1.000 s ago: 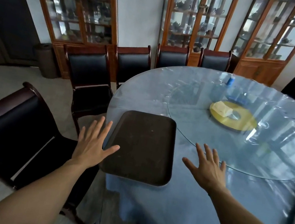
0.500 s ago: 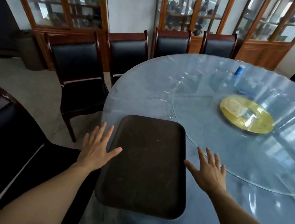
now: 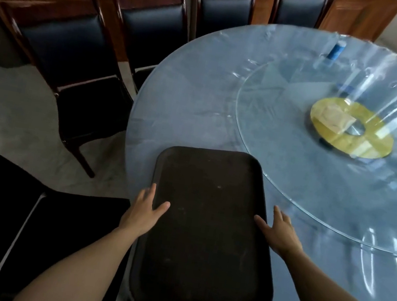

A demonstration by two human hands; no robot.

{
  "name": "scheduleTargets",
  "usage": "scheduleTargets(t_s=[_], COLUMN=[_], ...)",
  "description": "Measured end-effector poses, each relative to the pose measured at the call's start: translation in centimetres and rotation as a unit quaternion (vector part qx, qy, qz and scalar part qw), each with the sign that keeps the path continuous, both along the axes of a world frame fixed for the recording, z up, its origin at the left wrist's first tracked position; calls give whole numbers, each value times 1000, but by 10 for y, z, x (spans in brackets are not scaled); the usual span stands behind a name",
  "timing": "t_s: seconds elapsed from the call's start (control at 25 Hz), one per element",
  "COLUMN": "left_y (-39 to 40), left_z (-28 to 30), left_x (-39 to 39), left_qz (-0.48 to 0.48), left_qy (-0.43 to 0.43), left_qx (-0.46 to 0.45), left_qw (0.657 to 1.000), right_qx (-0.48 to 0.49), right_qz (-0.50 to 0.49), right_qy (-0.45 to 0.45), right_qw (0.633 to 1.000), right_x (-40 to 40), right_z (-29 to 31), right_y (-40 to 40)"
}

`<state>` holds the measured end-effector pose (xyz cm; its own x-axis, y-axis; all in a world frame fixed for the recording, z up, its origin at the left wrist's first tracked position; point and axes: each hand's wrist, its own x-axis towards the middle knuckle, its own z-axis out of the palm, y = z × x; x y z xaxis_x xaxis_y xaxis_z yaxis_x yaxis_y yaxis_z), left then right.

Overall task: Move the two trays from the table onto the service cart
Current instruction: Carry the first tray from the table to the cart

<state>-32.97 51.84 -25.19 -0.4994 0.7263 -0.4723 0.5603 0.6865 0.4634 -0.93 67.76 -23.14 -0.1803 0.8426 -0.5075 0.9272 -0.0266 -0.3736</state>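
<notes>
One dark brown tray [image 3: 207,231] is lying between the hands at the near edge of the surface [image 3: 201,97]; no second tray is showing. Both hands have just closed in: left hand [image 3: 143,209] and right hand [image 3: 279,233] are now spreading open against its long sides, probably readying a lift. Beyond them, four chairs [image 3: 76,57] are standing.
</notes>
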Motion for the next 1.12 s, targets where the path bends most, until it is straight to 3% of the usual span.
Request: scheduleTargets(t_s=[0.28, 0.48, 0.6, 0.8, 1.12], left_y=[32, 47, 49, 47, 55], left_z=[-10, 0, 5, 11, 57], left_x=[-10, -20, -25, -28, -33], left_qz=[116, 238, 257, 279, 244], left_qy=[-85, -257, -314, -339, -333], left_qx=[-35, -63, -83, -76, -73], left_qw=[989, 934, 910, 895, 908], right_qx=[-55, -131, -193, -240, -299], right_qz=[-58, -165, -224, -278, -310], right_qy=[29, 70, 91, 145, 192], right_qw=[996, 975, 951, 919, 882], right_x=[-26, -39, -42, -39, -15], right_z=[-18, -10, 2, 18, 52], right_y=[15, 25, 31, 32, 28])
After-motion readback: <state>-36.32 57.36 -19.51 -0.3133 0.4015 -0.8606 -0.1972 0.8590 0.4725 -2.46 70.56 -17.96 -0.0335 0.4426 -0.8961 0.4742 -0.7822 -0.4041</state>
